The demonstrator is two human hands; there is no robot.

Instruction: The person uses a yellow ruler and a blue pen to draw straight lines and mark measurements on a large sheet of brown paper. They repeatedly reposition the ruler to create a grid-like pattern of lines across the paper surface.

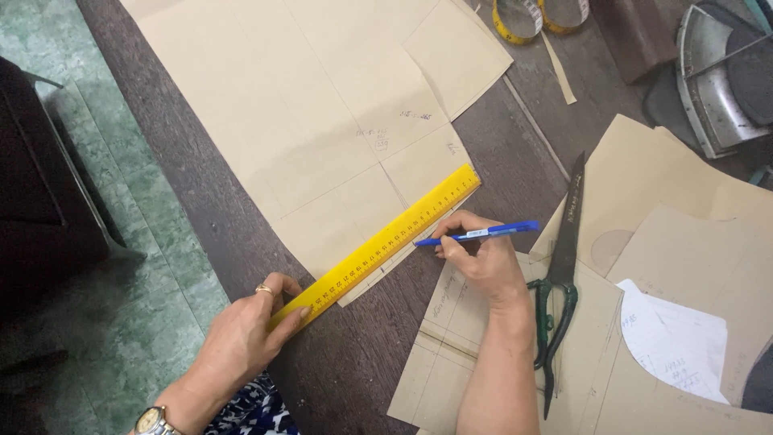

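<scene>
A yellow ruler (386, 244) lies slantwise along the lower edge of a large sheet of tan pattern paper (306, 105) on a dark wooden table (362, 362). My left hand (245, 334), with a ring and a wristwatch, presses down the ruler's near end with thumb and fingers. My right hand (475, 254) holds a blue pen (479, 234), its tip resting against the ruler's edge near the middle.
Large scissors with green handles (560, 278) lie just right of my right hand on more tan paper pieces (668, 193). A white notepaper (676, 342) sits lower right. Yellow tape rolls (535, 16) stand at the top, a metal object (713, 80) top right. Green floor lies left.
</scene>
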